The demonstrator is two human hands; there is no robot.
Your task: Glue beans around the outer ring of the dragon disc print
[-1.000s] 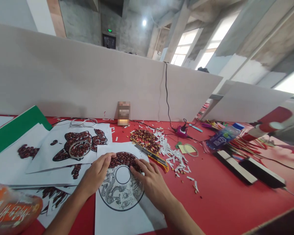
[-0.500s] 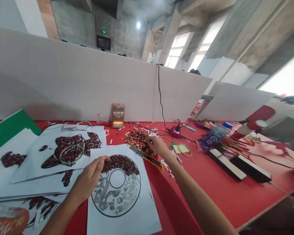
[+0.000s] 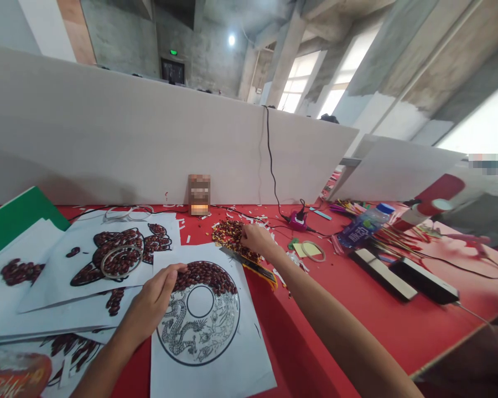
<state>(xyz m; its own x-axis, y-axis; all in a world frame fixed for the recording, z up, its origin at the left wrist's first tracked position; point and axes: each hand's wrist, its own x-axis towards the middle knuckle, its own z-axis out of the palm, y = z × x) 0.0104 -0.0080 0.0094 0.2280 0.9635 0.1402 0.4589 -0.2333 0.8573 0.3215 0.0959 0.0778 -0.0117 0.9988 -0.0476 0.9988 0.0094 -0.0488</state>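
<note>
A white sheet (image 3: 216,378) in front of me bears a printed ring with a dragon drawing. Dark red beans (image 3: 209,276) cover the ring's upper part. My left hand (image 3: 160,290) rests along the sheet's left side, fingers stretched out together and fingertips touching the edge of the beans. Beyond the sheet, my right hand (image 3: 258,241) is at a loose pile of mixed red and yellow beans or kernels (image 3: 226,235). Its fingers are bent and pinched together, and whatever is between them is hidden. A dark strip with yellow edging (image 3: 259,270) lies just below that hand.
Bean-covered picture sheets (image 3: 66,304) overlap at left, with a tape roll (image 3: 122,261) on top. At right are a purple plug adapter (image 3: 297,220), another tape roll (image 3: 313,251), a bottle (image 3: 365,226) and two long boxes (image 3: 423,282). A white partition (image 3: 149,143) stands behind.
My right hand has moved slightly left and away from me over the bean pile. The dragon sheet sits slightly further right in view. My left hand has hardly moved.
</note>
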